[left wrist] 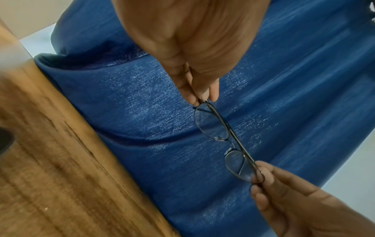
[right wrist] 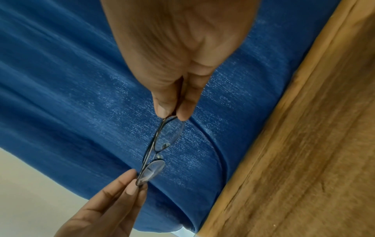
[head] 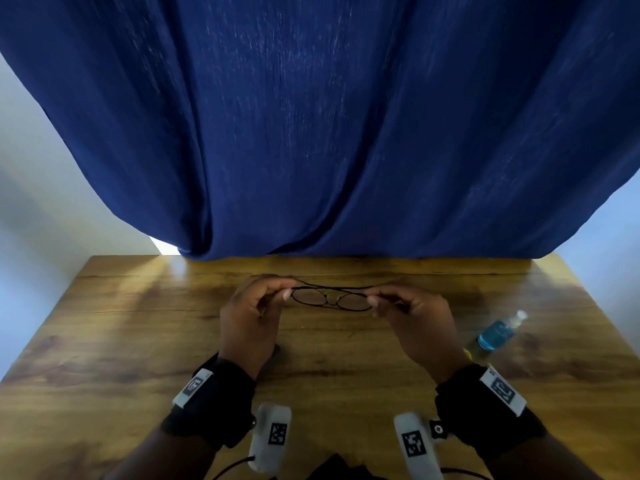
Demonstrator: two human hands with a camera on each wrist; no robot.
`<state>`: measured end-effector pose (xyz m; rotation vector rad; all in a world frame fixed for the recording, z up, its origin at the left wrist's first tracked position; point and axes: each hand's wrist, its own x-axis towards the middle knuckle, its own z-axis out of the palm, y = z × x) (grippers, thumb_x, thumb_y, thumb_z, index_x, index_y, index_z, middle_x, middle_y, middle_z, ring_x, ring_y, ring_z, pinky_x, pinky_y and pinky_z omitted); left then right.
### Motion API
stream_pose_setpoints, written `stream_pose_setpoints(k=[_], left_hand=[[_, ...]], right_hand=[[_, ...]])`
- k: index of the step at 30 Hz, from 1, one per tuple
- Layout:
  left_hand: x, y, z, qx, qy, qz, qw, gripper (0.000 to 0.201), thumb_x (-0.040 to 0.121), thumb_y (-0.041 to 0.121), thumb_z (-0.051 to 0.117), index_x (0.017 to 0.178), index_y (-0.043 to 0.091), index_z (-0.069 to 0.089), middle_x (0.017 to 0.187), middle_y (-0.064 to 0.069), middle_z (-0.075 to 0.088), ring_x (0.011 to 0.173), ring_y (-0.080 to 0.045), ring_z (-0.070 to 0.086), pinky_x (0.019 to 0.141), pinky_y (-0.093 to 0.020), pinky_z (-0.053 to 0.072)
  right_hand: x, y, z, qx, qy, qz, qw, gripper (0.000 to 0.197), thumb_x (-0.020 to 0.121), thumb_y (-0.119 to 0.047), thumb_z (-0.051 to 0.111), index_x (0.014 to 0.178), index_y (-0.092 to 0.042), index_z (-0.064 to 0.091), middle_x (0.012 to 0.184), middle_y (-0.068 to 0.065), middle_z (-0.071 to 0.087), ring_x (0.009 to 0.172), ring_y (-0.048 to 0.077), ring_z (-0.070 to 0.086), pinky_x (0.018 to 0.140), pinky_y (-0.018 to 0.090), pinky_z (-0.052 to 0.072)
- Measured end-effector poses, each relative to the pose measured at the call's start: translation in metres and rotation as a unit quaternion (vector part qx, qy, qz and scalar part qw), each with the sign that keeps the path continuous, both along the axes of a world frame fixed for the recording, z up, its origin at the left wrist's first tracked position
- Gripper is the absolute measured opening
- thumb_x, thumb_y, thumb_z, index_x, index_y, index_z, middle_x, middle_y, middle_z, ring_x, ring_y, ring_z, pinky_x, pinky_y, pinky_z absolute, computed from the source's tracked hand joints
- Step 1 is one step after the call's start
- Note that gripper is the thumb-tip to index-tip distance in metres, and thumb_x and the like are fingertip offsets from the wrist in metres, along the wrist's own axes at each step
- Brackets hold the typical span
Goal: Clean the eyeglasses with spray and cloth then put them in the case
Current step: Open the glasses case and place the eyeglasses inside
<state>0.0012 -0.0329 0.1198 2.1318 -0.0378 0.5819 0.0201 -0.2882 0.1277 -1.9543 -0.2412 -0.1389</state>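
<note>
You've got the glasses (head: 331,299) held up off the desk (head: 121,341), out in the middle toward the far side, one hand on each end. Your left hand (head: 250,323) is pinching the left end of the frame between thumb and fingertips, and your right hand (head: 415,327) is doing the same on the right end. Both sets of fingers are curled in around the thin dark metal frame.

From the left wrist view the left hand (left wrist: 192,48) pinches right at the corner by the nearer lens, and the glasses (left wrist: 227,141) stretch away to your right hand (left wrist: 304,205) at the other end. The temples look folded in along the back of the frame. The right wrist view shows the mirror of that: right hand (right wrist: 178,64) nipping the frame corner, glasses (right wrist: 158,150) running down to the left hand (right wrist: 105,213).

The spray bottle (head: 497,332), blue liquid with a clear cap, stands on the right side of the desk, well apart from your right hand. A dark thing (head: 341,467) sits at the near edge between your wrists, but too little of it shows to tell what it is. A blue curtain (head: 311,133) hangs behind the far edge of the desk.
</note>
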Motion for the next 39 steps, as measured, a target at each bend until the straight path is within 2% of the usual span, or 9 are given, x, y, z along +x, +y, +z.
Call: stream_pose_setpoints(k=[4,8,13,18,22,25,30,35,39], left_hand=[[-0.003,0.002,0.002,-0.006,-0.011,-0.002,1.0,0.017,0.092,0.009,0.071,0.103,0.02,0.077,0.103,0.011,0.072,0.098,0.0,0.066,0.08,-0.003,0.047],[-0.009,0.004,0.002,-0.007,-0.008,-0.004,1.0,0.019,0.091,0.008,0.073,0.101,0.023,0.076,0.104,0.012,0.072,0.099,0.002,0.066,0.081,-0.003,0.048],[-0.02,0.019,-0.004,-0.003,0.028,-0.01,1.0,0.016,0.091,0.017,0.073,0.102,0.028,0.074,0.104,0.017,0.07,0.099,0.002,0.067,0.081,-0.003,0.048],[-0.034,0.075,-0.038,-0.069,0.076,0.116,0.988,0.017,0.095,0.026,0.069,0.112,0.023,0.071,0.106,0.011,0.071,0.093,0.01,0.066,0.072,-0.003,0.048],[-0.061,0.143,-0.083,-0.074,0.219,0.235,0.944,0.054,0.09,0.04,0.073,0.135,0.014,0.056,0.123,-0.01,0.063,0.103,-0.024,0.066,0.084,-0.039,0.056],[-0.082,0.17,-0.113,-0.082,0.369,0.236,0.895,0.081,0.08,0.053,0.078,0.142,0.01,0.048,0.133,-0.016,0.058,0.115,-0.032,0.061,0.093,-0.048,0.056],[-0.079,0.156,-0.14,-0.087,0.466,0.15,0.868,0.056,0.091,0.046,0.072,0.132,0.009,0.061,0.127,-0.009,0.069,0.112,-0.025,0.065,0.088,-0.035,0.052],[-0.051,0.143,-0.149,-0.067,0.435,0.168,0.882,0.027,0.101,0.019,0.062,0.121,0.001,0.067,0.117,-0.019,0.072,0.106,-0.033,0.067,0.079,-0.03,0.046],[-0.035,0.134,-0.137,-0.118,0.346,0.187,0.912,0.019,0.104,0.025,0.056,0.115,0.009,0.059,0.109,-0.012,0.07,0.097,-0.031,0.067,0.073,-0.036,0.053]], right_hand=[[0.0,-0.002,-0.003,0.014,0.034,0.005,0.999,0.013,0.089,-0.023,0.078,0.095,-0.035,0.077,0.086,-0.014,0.077,0.083,0.006,0.073,0.075,0.021,0.059],[0.0,0.001,-0.011,0.079,0.158,0.0,0.984,0.004,0.09,-0.024,0.078,0.093,-0.025,0.079,0.087,-0.004,0.08,0.089,0.013,0.076,0.086,0.031,0.06],[0.0,0.011,-0.023,0.111,0.203,-0.008,0.973,0.006,0.092,-0.023,0.074,0.095,-0.022,0.08,0.087,0.002,0.078,0.085,0.017,0.074,0.081,0.029,0.062],[0.006,0.026,-0.04,0.086,0.211,-0.02,0.974,0.007,0.094,-0.026,0.072,0.096,-0.027,0.079,0.086,0.002,0.078,0.084,0.017,0.074,0.084,0.035,0.062],[0.007,0.042,-0.052,0.093,0.247,-0.021,0.964,0.009,0.093,-0.027,0.07,0.098,-0.026,0.078,0.086,0.002,0.078,0.087,0.02,0.073,0.085,0.037,0.06],[0.008,0.06,-0.059,0.117,0.281,-0.008,0.953,0.011,0.095,-0.019,0.068,0.101,-0.017,0.077,0.086,0.005,0.076,0.087,0.023,0.071,0.081,0.034,0.058],[0.011,0.081,-0.061,0.123,0.315,0.004,0.941,0.014,0.097,-0.016,0.065,0.105,-0.01,0.075,0.086,0.007,0.074,0.085,0.022,0.068,0.082,0.036,0.057],[0.011,0.078,-0.054,0.116,0.304,0.01,0.946,0.013,0.096,-0.016,0.066,0.104,-0.012,0.075,0.084,0.005,0.075,0.081,0.018,0.069,0.078,0.032,0.057],[0.008,0.058,-0.047,0.117,0.302,0.013,0.946,0.014,0.097,-0.016,0.063,0.103,-0.011,0.074,0.085,0.006,0.075,0.082,0.019,0.069,0.079,0.032,0.057]])
